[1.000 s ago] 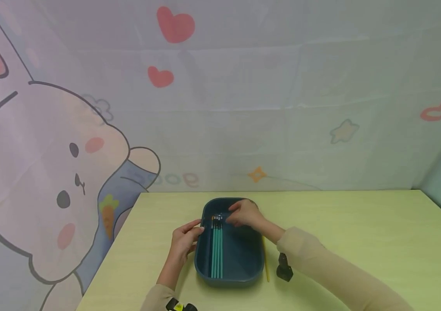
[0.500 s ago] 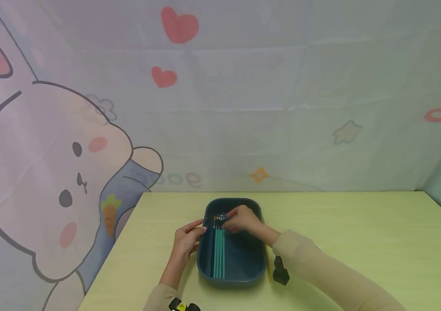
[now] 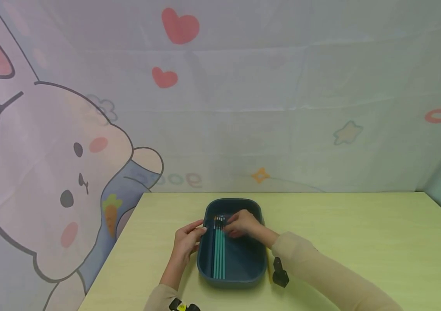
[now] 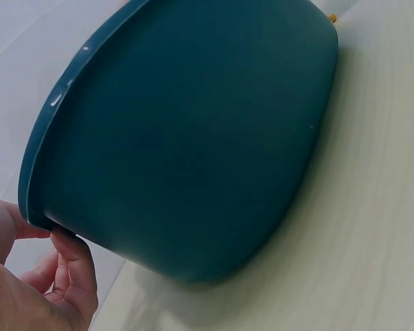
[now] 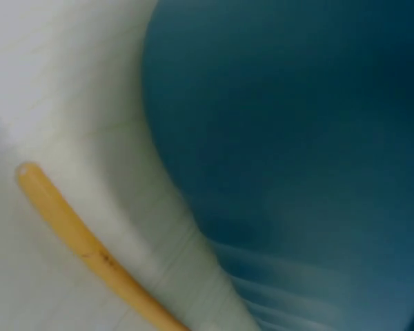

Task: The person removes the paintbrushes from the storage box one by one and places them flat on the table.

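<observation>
A dark teal plastic tray (image 3: 240,263) with rounded corners stands on the table. Along its left side lie several slim paintbrushes (image 3: 219,255) with turquoise handles and a darker one, bristle ends away from me. My left hand (image 3: 186,242) grips the tray's left rim, thumb on top; the left wrist view shows the fingers (image 4: 76,269) bent under the lip. My right hand (image 3: 242,224) reaches into the tray with bent fingers, fingertips right beside the brushes' bristle ends. I cannot tell whether it pinches a brush. The right wrist view misses the hand.
A thin yellow stick (image 3: 270,270) with a rounded end (image 5: 38,183) lies on the table just right of the tray, partly under the right forearm in the head view. Behind the pale yellow table (image 3: 344,224) hangs a printed cloth (image 3: 244,108).
My right hand has come lower and nearer to me inside the tray, close beside the brushes. The left hand keeps its grip on the rim. The head view has shifted slightly.
</observation>
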`<state>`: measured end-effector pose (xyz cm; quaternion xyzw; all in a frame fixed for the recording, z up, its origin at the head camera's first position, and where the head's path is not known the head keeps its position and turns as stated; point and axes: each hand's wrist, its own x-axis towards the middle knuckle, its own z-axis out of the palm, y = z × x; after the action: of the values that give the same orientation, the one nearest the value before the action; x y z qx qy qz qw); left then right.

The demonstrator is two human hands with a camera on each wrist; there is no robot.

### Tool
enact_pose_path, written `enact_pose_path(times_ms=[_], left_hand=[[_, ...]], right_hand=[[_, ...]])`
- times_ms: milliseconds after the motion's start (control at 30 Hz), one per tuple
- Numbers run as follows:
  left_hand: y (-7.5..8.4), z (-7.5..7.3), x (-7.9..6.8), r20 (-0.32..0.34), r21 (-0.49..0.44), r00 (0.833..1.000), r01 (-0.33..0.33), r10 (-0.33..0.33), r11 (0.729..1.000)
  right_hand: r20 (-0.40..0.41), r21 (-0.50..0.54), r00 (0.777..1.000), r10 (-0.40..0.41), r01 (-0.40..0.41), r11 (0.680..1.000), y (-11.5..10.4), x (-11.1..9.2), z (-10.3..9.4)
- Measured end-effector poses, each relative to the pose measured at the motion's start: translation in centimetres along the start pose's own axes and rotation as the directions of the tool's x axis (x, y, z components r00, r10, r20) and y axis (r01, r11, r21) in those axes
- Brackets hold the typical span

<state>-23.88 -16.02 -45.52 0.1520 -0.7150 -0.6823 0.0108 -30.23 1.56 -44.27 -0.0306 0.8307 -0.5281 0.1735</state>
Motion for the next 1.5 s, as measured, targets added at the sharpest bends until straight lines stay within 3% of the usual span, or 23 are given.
enact_pose_path(times_ms=[400,1167,1500], left_hand=[[-0.1,-0.1,0.1,0.001,0.006,1.000,0.000,0.000,1.000],[-0.1,-0.3,0.1,0.024,-0.016,1.000,0.000,0.001,1.000],[-0.2,-0.1,0.2,-0.010,0.000,1.000,0.007,-0.007,1.000]], right_hand=[[-0.008,-0.010,0.999,0.034,-0.034,0.999,0.7,0.1,-0.1],[-0.060,-0.093,0.997,-0.040,0.034,0.995,1.6,0.6,1.0],[-0.071,-0.111,0.994,-0.088,0.080,0.991,1.7,0.4,1.1]])
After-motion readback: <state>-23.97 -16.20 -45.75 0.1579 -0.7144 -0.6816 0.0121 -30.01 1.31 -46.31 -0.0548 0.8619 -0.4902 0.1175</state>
